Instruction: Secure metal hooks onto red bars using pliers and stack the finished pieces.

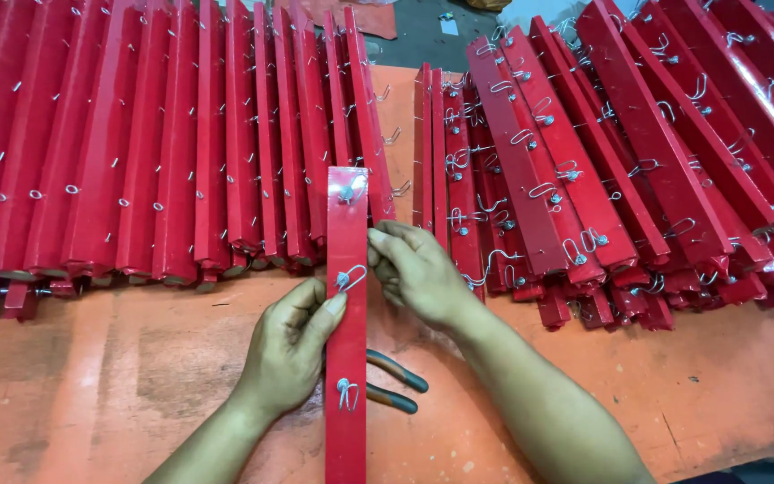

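A long red painted bar lies lengthwise in front of me on the orange table, with small wire hooks fixed along it. My left hand grips the bar's left edge, its thumb pressed beside the middle wire hook. My right hand touches the bar's right edge near the same hook, fingers pinched together. Under the bar, by my left hand, lie pliers with dark and orange handles.
A tight row of red bars leans at the back left. A second stack of red bars with wire hooks fans out at the back right. A bare strip of orange tabletop shows between the two stacks.
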